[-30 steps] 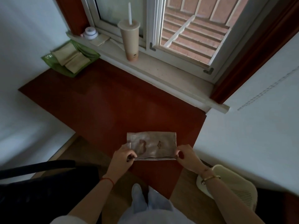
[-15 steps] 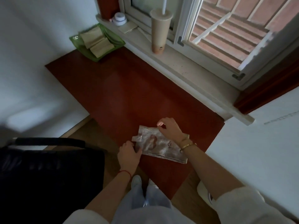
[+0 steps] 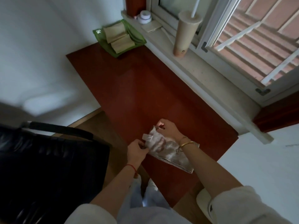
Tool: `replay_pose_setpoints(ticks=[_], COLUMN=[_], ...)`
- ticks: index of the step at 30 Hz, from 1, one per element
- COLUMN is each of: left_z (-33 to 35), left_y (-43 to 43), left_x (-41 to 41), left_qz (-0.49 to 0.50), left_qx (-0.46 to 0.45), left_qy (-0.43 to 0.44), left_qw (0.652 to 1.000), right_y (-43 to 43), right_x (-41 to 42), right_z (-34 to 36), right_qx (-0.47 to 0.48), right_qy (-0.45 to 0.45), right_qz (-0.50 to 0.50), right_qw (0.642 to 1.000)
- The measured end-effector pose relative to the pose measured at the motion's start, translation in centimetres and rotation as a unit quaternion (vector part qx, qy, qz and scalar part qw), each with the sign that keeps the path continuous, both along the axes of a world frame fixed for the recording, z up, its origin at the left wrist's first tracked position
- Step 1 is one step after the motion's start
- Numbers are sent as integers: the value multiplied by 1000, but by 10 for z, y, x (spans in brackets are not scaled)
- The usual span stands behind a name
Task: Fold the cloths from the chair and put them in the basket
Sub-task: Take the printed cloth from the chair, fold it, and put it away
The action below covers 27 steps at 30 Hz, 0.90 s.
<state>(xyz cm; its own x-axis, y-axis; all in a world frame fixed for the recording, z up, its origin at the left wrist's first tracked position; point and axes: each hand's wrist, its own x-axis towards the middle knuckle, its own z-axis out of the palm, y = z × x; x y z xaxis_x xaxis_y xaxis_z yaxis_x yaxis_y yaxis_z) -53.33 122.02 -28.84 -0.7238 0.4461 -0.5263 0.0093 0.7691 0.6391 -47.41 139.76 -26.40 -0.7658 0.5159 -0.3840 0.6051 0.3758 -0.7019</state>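
A pale cloth (image 3: 169, 152) with a reddish print lies partly folded on the dark red table (image 3: 145, 94) near its front edge. My left hand (image 3: 136, 151) pinches the cloth's near left corner. My right hand (image 3: 166, 129) reaches across the cloth and pinches its far left corner, so my forearm lies over the cloth. A green basket (image 3: 100, 36) stands at the table's far corner with two folded beige cloths (image 3: 119, 38) in it. The black chair (image 3: 48, 159) is at my left, and its seat is too dark to make out.
A tall drink cup with a straw (image 3: 186, 33) and a small white jar (image 3: 144, 16) stand on the window sill (image 3: 202, 75). The rim of a cream plastic basket (image 3: 202, 199) shows on the floor under my right arm. White walls stand on both sides.
My right hand has let go of the cloth's right edge, crossed over it to the left and taken the far left corner. My view has turned right, toward the chair.
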Motion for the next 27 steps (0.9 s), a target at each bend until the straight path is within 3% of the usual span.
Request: replay_pose_setpoints(ticks=[6,9,13,20,24,27], left_z=[20,52,110,210,238,243], left_y=[18,29,42,58,52,49], left_x=[-18,-33,-53,-56,-55,-54], left_qz=[-58,-97,-187,-358,-438,-469], left_qx=[95,160,257,258,300,307], left_qy=[-18,15,33,190,177,148], left_qw=[994,982,948,877,829,815], right_y=[18,26,28,10,-3,-11], right_x=[32,51,74,110,132,148], right_z=[47,78,121,180,201,206], right_qx=[-56,-69,-58,9,-2,-39], right_qy=[77,136,202,275,296,297], right_qz=[-45,-88,-132,-111,-83,-73], right_qw=[994,984,969,955,952,951])
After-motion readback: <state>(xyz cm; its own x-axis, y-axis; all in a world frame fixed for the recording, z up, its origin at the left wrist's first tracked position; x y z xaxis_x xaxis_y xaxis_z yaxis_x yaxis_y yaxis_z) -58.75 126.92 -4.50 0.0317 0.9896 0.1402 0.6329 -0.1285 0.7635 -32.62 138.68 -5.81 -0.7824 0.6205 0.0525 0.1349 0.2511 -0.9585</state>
